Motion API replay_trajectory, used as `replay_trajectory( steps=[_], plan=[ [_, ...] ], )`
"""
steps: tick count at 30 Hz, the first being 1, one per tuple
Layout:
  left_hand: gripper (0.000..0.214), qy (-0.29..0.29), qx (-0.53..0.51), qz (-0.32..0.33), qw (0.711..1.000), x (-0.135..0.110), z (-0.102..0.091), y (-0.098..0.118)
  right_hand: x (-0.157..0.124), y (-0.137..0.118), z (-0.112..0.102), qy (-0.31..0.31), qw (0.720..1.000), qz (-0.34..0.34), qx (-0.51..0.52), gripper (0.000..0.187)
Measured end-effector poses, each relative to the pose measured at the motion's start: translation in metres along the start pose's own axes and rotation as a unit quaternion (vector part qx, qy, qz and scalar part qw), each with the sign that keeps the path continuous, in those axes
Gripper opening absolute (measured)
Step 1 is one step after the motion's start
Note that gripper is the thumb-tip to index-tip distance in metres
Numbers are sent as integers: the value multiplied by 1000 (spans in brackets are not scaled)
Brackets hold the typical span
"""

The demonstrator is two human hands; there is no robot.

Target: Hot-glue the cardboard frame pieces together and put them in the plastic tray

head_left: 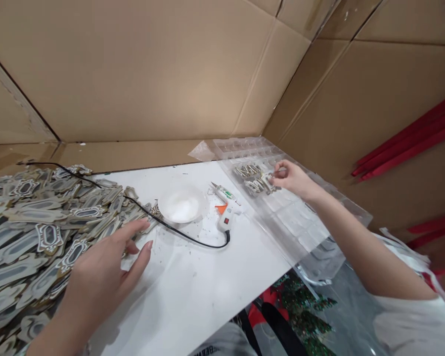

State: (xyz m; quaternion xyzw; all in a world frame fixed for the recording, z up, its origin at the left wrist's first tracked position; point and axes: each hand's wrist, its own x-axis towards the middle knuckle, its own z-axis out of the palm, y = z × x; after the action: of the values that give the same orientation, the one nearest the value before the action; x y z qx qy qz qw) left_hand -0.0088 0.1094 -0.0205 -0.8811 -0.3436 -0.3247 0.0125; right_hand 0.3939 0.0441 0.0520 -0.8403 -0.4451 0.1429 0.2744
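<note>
My left hand point(102, 267) hovers at the right edge of a large pile of ornate flat plaques point(48, 237), its thumb and fingers apart and nothing visible between them. These plaques are grey and gold, some with white scroll borders. Over a clear plastic tray point(282, 212), my right hand point(292, 180) has its thumb and fingers pinched at a small white-and-gold ornament point(268, 182). Beside that ornament, more small white-and-gold pieces point(249, 171) lie in the tray's compartments. My fingers partly cover the held piece.
A shallow white dish point(181, 203) stands mid-table point(193, 296). Right of it lie a white glue gun point(226, 218) with an orange part and a pointed tool point(225, 194). A black cord point(185, 232) crosses the table. Cardboard walls point(141, 69) enclose the back and right.
</note>
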Motion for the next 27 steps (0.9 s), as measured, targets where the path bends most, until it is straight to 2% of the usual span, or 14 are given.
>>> replay_trajectory(
  steps=[3,4,6,9,14,16,18,20,22,27],
  plan=[
    [30,-1,-2,-1,1000,0,-1,2,-50,-22,30,-96,992,-63,61,31],
    [29,-1,-3,-2,1000,0,-2,3,-66,-29,41,-152,976,-120,102,30],
    [29,-2,-4,0,1000,0,-2,3,-92,-41,63,-206,948,-205,127,26],
    [27,-3,0,17,1000,-1,-3,3,-117,-57,92,-201,936,-290,4,27],
    [26,6,-2,27,1000,0,0,2,-133,-78,125,-215,859,-425,-187,24],
    [25,14,-9,32,999,0,1,2,-138,-82,133,-202,835,-461,-220,20],
    [25,21,-16,39,999,1,2,2,-142,-83,136,-192,823,-487,-218,18],
    [25,20,-19,46,999,1,2,2,-143,-81,135,-186,822,-501,-196,20],
    [25,15,-24,55,998,1,1,3,-140,-74,129,-176,834,-497,-163,25],
    [19,-39,-95,93,990,2,-2,14,-109,-45,92,-105,897,-417,-104,24]
  ],
)
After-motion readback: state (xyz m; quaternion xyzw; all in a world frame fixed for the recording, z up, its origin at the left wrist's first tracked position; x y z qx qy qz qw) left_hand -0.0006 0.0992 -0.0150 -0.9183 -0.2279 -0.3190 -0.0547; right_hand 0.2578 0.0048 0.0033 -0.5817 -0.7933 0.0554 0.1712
